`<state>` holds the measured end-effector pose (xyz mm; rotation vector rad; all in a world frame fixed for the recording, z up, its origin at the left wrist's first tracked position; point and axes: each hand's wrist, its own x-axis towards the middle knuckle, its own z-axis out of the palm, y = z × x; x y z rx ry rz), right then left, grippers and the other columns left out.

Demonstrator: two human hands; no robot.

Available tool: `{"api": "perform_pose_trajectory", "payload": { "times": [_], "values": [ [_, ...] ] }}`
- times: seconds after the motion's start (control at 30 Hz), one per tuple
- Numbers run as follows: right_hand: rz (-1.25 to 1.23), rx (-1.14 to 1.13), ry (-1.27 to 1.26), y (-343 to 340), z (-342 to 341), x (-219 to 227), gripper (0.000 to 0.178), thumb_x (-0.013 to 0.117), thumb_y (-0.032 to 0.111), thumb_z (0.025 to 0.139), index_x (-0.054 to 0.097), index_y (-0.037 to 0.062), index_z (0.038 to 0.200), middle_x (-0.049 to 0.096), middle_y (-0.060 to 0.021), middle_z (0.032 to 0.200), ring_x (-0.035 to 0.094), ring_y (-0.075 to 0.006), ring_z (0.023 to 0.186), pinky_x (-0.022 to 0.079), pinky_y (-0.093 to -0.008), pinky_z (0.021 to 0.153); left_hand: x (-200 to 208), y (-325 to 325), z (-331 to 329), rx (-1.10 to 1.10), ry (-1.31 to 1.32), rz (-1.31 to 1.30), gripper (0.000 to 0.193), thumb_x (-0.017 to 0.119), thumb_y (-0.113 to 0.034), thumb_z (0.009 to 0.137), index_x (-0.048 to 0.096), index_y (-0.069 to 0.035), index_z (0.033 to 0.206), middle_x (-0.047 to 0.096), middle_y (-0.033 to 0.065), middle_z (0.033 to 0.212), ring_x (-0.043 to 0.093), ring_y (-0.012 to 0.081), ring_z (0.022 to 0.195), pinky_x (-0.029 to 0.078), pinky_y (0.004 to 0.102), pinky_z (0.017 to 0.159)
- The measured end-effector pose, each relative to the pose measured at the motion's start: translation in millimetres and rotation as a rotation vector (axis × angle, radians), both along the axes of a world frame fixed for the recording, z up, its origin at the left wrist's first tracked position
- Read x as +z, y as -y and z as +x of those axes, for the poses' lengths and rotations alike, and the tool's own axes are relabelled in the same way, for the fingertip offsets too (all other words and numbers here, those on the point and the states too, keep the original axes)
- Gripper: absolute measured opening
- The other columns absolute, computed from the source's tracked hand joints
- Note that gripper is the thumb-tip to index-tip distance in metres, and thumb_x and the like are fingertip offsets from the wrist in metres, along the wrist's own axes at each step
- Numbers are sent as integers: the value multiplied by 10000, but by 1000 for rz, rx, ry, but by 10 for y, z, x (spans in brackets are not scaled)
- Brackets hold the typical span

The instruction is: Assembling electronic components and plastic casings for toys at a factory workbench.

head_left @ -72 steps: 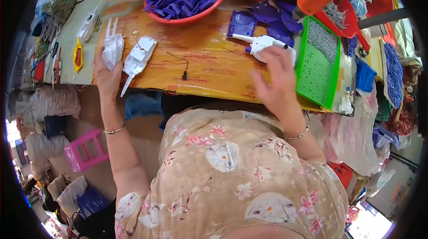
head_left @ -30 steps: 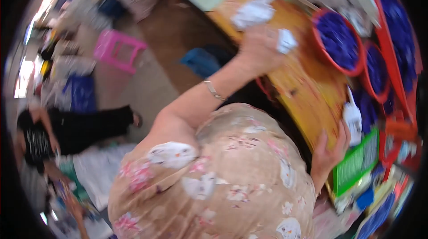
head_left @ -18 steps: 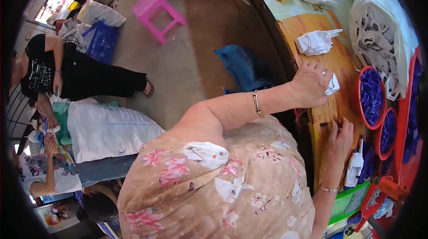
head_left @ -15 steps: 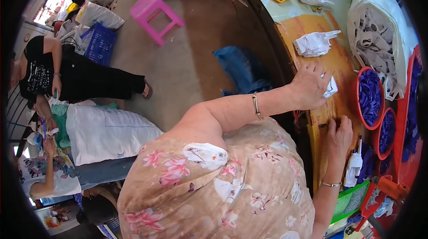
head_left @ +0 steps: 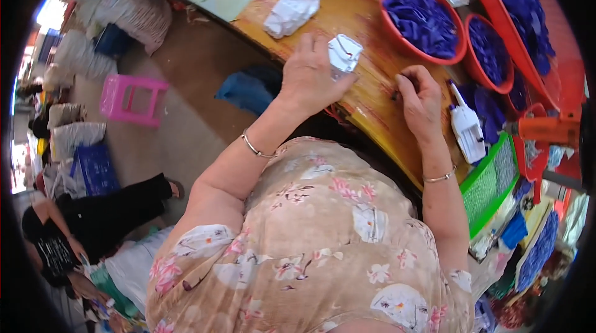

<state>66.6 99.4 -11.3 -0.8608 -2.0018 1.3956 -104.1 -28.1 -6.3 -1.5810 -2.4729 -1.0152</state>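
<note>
My left hand (head_left: 310, 75) grips a small white plastic part (head_left: 344, 52) with a thin dark wire or line across its face, held just over the worktable (head_left: 372, 109). To its right, my right hand (head_left: 422, 100) is closed in a pinch; a tiny dark thing shows at the fingertips, too small to name. Beyond my left hand lies a white plastic housing (head_left: 293, 10) with two prongs. Right of my right hand lies another white plastic housing (head_left: 467, 128) with a dark-tipped stem.
Red bowls (head_left: 459, 53) of purple-blue pieces stand at the table's far right, beside a long red tray (head_left: 552, 94). A green crate (head_left: 475, 227) holds small grey parts; an orange-handled tool (head_left: 546, 129) is near it. On the floor stands a pink stool (head_left: 133, 100). A co-worker (head_left: 56, 233) is at lower left.
The whole view has turned, bringing the table more to the front. My right hand has come up off the tabletop into a pinch. The left hand still has the white part.
</note>
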Motion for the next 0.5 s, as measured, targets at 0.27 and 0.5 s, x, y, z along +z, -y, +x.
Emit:
{"api": "perform_pose_trajectory", "payload": {
  "times": [0.27,0.5],
  "values": [
    [-95,35,-90,-41,52,-71,50,561,66,895,585,24,909,561,31,728,508,-30,630,409,-181,562,-66,-162,155,-21,-61,-127,645,755,-410,645,518,9,1074,520,167,1003,542,332,946,441,432,774],
    [-418,8,-277,-73,61,-26,208,592,55,878,609,8,1080,633,-8,827,567,-52,706,461,-188,618,27,-169,205,3,-85,-161,693,751,-447,655,508,33,1091,525,182,1010,530,327,968,434,438,801]
  ]
}}
